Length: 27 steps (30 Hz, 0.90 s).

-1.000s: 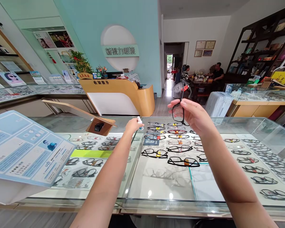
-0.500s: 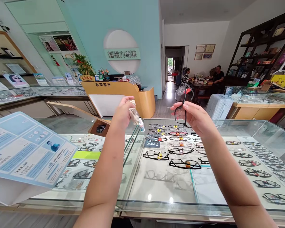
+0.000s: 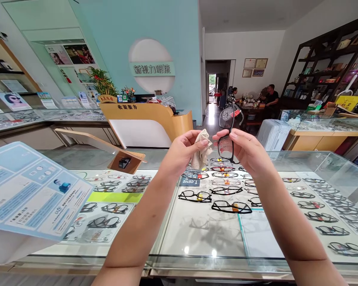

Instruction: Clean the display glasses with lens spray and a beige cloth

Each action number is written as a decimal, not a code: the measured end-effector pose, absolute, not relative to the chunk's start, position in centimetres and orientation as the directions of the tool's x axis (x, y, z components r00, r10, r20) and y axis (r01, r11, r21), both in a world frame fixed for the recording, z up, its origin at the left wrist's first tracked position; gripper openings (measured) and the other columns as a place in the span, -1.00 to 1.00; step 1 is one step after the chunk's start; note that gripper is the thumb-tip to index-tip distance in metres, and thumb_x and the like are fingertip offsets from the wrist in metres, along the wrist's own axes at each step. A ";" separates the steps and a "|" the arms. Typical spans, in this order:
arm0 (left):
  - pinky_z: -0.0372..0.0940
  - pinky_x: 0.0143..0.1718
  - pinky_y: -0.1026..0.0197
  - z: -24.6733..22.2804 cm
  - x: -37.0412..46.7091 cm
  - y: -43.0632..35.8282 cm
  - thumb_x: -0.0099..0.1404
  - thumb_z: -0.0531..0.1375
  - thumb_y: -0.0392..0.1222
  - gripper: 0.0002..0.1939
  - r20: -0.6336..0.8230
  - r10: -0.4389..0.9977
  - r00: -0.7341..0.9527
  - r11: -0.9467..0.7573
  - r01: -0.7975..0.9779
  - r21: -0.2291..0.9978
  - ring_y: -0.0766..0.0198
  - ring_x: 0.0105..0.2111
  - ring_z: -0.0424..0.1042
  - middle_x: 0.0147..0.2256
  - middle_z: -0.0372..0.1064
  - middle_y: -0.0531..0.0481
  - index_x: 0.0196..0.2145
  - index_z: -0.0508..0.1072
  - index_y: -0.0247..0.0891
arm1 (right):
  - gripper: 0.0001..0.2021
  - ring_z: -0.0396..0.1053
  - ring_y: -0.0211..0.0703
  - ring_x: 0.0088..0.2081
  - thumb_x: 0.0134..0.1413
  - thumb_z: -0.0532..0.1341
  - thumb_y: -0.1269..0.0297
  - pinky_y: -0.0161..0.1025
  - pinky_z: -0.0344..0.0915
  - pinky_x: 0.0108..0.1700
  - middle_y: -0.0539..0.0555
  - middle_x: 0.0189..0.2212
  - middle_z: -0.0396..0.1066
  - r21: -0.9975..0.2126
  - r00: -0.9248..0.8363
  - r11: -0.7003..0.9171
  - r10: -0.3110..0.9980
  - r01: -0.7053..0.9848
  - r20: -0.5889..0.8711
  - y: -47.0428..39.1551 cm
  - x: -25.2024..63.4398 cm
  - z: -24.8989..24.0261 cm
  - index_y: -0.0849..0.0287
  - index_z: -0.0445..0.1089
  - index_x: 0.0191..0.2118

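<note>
Both hands up over the glass display counter [image 3: 197,254], mid-scene. Left hand [image 3: 183,153] pinches a beige cleaning cloth [image 3: 200,153] between thumb and fingers, cloth bunched and hanging down. Right hand [image 3: 245,150] grips a pair of black-framed glasses [image 3: 226,135] at the frame, held upright on edge, one lens above the fingers, one lens at the fingertips. Cloth sits just left of the lower lens, very close; cannot tell if touching. Under the glass: rows of eyeglass frames [image 3: 231,206] on white trays, small dark sign [image 3: 189,182] among them. Near left: blue-and-white leaflet [image 3: 32,190] on a stand. Left of the hands: tilted wooden-backed countertop mirror [image 3: 107,149]. Far centre: curved yellow-and-white cashier desk [image 3: 149,123] against a teal wall. Far right: two people seated at a table [image 3: 252,105], dark wooden shelving [image 3: 325,63].
</note>
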<state>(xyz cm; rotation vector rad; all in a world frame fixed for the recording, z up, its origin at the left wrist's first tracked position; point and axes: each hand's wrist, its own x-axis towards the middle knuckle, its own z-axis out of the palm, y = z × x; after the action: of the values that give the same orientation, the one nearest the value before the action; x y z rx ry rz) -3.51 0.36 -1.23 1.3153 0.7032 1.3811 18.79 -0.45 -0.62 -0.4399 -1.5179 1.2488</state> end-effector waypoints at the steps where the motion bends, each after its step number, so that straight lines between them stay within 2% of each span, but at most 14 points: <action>1: 0.42 -0.33 0.28 -1.3 -3.3 0.5 0.03 0.67 0.02 -0.45 0.331 0.931 0.154 -0.278 -0.289 0.916 0.34 -0.37 0.49 -0.31 0.54 0.05 -0.15 0.57 -0.25 | -0.77 0.56 -0.05 0.00 0.42 0.35 0.06 -0.12 0.51 0.07 0.10 0.02 0.66 -0.865 -0.361 0.384 0.795 -0.324 0.488 -0.5 18.8 -0.6 0.02 0.71 -0.04; 4: 0.36 -0.38 0.30 -1.7 -2.7 0.7 0.03 0.67 0.11 -0.44 0.353 0.929 0.113 -0.302 -0.322 0.897 0.36 -0.42 0.43 -0.37 0.51 0.09 -0.21 0.55 -0.23 | -0.76 0.56 -0.07 0.00 0.44 0.34 0.05 -0.14 0.49 0.11 0.07 0.03 0.66 -0.867 -0.377 0.372 0.790 -0.332 0.484 -0.7 18.6 -0.6 0.00 0.73 -0.02; 9: 0.36 -0.33 0.30 -2.3 -1.8 0.8 0.04 0.67 0.16 -0.39 0.410 0.912 0.018 -0.377 -0.356 0.855 0.35 -0.38 0.43 -0.33 0.54 0.09 -0.19 0.50 -0.21 | -0.77 0.55 -0.08 0.07 0.43 0.35 0.06 -0.15 0.47 0.17 0.03 0.11 0.64 -0.872 -0.426 0.298 0.781 -0.388 0.457 -0.6 18.0 -1.0 -0.04 0.73 0.01; 14: 0.38 -0.26 0.27 -2.9 -1.7 1.1 0.13 0.63 0.19 -0.40 0.447 0.895 0.007 -0.418 -0.338 0.843 0.30 -0.34 0.46 -0.30 0.57 0.06 -0.16 0.44 -0.17 | -0.82 0.56 -0.13 -0.01 0.38 0.40 0.07 -0.18 0.48 0.11 0.01 0.05 0.67 -0.876 -0.417 0.240 0.807 -0.418 0.419 -0.3 17.5 -1.2 -0.03 0.75 -0.08; 18: 0.42 -0.19 0.25 -3.1 -1.8 1.1 0.22 0.59 0.16 -0.46 0.460 0.887 0.020 -0.429 -0.327 0.842 0.26 -0.25 0.52 -0.22 0.63 0.00 -0.14 0.44 -0.18 | -0.74 0.55 -0.12 -0.07 0.28 0.46 0.00 -0.15 0.46 0.14 0.04 -0.06 0.69 -0.897 -0.405 0.236 0.828 -0.373 0.386 -0.1 17.3 -1.2 0.00 0.75 -0.06; 21: 0.43 -0.21 0.25 -3.0 -1.8 1.2 0.22 0.60 0.13 -0.47 0.414 0.907 0.071 -0.361 -0.373 0.855 0.26 -0.27 0.52 -0.21 0.64 0.00 -0.11 0.48 -0.20 | -0.70 0.55 -0.08 -0.05 0.21 0.49 -0.04 -0.12 0.45 0.16 0.06 -0.11 0.69 -0.900 -0.385 0.248 0.839 -0.359 0.384 0.1 17.4 -1.3 0.02 0.76 -0.09; 27: 0.43 -0.27 0.29 -3.8 -2.2 2.8 0.21 0.61 0.03 -0.50 0.199 0.944 0.262 -0.051 -0.482 0.875 0.27 -0.27 0.57 -0.19 0.63 -0.02 -0.02 0.60 -0.26 | -0.71 0.55 -0.09 -0.06 0.17 0.52 -0.03 -0.12 0.47 0.15 0.07 -0.12 0.70 -0.895 -0.325 0.244 0.869 -0.373 0.373 0.9 17.9 -1.5 0.01 0.78 -0.11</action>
<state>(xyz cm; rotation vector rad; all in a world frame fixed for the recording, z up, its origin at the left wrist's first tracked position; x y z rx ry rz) -2.16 2.84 -3.79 1.0627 0.5641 1.2637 17.95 0.88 -1.50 -0.5125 -1.3680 1.3685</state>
